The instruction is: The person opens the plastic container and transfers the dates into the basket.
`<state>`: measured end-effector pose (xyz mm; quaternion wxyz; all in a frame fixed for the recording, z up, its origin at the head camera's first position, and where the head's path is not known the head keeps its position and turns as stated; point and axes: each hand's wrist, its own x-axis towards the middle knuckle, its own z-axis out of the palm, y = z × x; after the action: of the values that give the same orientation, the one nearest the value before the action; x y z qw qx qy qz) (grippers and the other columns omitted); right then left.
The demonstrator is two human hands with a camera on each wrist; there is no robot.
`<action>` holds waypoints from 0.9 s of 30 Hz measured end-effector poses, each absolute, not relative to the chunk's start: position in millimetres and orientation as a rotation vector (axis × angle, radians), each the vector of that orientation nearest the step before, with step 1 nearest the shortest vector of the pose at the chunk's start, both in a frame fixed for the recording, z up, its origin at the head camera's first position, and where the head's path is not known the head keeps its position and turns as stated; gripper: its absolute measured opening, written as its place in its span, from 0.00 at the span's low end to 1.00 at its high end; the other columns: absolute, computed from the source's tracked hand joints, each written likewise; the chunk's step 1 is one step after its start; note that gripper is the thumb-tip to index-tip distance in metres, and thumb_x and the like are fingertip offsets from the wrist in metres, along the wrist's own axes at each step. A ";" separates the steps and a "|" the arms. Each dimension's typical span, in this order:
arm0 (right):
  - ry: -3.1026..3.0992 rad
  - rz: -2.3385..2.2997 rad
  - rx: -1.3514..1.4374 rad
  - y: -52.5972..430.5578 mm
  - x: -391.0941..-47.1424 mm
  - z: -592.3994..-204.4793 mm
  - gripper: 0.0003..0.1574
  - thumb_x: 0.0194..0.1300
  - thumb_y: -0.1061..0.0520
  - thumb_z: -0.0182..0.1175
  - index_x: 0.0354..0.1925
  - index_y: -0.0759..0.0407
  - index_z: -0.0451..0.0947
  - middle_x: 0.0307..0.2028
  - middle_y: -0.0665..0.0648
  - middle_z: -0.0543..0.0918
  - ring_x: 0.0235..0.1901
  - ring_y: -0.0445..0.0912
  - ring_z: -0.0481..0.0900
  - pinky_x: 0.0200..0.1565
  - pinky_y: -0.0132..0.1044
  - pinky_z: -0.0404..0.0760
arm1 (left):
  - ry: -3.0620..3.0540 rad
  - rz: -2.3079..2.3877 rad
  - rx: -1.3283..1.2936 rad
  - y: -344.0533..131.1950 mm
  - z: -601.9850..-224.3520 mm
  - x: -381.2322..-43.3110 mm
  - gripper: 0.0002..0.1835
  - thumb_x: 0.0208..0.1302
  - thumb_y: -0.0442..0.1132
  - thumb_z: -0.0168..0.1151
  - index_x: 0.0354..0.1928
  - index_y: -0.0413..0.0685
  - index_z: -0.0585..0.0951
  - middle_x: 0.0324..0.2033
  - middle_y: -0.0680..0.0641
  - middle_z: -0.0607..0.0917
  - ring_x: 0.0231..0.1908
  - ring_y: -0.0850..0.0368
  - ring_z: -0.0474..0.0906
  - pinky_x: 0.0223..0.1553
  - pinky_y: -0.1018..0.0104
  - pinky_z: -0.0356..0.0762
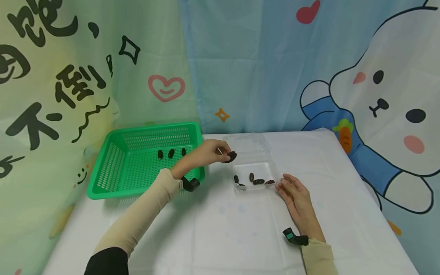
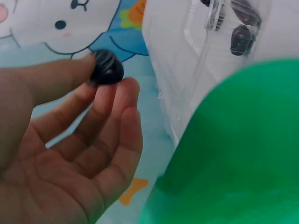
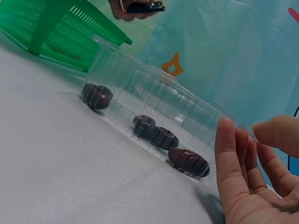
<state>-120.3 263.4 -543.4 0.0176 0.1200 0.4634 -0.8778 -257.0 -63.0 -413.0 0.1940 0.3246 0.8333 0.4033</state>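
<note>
My left hand (image 1: 209,152) pinches a dark brown date (image 1: 231,156) between thumb and fingertips, in the air between the basket and the box. In the left wrist view the date (image 2: 107,68) looks glossy and ridged. My right hand (image 1: 296,198) grips the near right corner of a clear plastic box (image 1: 256,165), thumb at the rim and fingers along the outer wall. Several dates (image 3: 188,162) lie on the box's floor, mostly along its near side. Left of the box stands a green plastic basket (image 1: 146,193) with 3 dates (image 1: 171,153) in it.
The box's clear lid (image 1: 245,145) lies folded back behind it. A white cloth (image 1: 220,236) covers the table. Behind hangs a printed curtain (image 1: 233,68) with a cartoon bear and hearts. Each wrist wears a black camera mount (image 1: 295,237).
</note>
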 end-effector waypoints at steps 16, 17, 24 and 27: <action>1.461 -2.698 0.392 264.5 -120.4 -544.3 0.27 0.77 0.62 0.59 0.70 0.62 0.66 0.47 0.50 0.80 0.51 0.40 0.82 0.60 0.31 0.83 | 2.049 1.538 0.246 -121.5 -403.0 -265.1 0.21 0.78 0.37 0.58 0.67 0.35 0.73 0.64 0.35 0.78 0.53 0.50 0.87 0.65 0.54 0.81; 1.457 -2.701 0.396 264.5 -120.3 -544.4 0.26 0.77 0.63 0.59 0.69 0.62 0.67 0.47 0.50 0.80 0.50 0.40 0.82 0.59 0.31 0.84 | 2.035 1.552 0.238 -125.1 -403.5 -265.1 0.21 0.78 0.37 0.58 0.67 0.35 0.73 0.64 0.35 0.78 0.53 0.50 0.87 0.66 0.54 0.80; 1.405 -2.748 0.371 265.3 -121.6 -544.3 0.26 0.77 0.65 0.57 0.69 0.66 0.66 0.46 0.50 0.81 0.48 0.40 0.83 0.57 0.31 0.85 | 2.006 1.584 0.256 -149.2 -409.9 -265.6 0.19 0.78 0.37 0.58 0.64 0.36 0.73 0.57 0.40 0.82 0.56 0.48 0.87 0.68 0.53 0.78; 1.417 -2.744 0.373 265.1 -121.9 -544.9 0.26 0.77 0.64 0.58 0.69 0.66 0.66 0.46 0.50 0.81 0.48 0.40 0.83 0.57 0.31 0.85 | 2.010 1.570 0.233 -158.4 -411.1 -266.7 0.19 0.78 0.36 0.58 0.64 0.35 0.72 0.56 0.40 0.83 0.55 0.50 0.88 0.67 0.54 0.80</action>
<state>-121.9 265.1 -544.9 0.0157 0.1198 0.4554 -0.8821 -266.7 -158.4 -411.1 0.2863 0.0872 0.7519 0.5874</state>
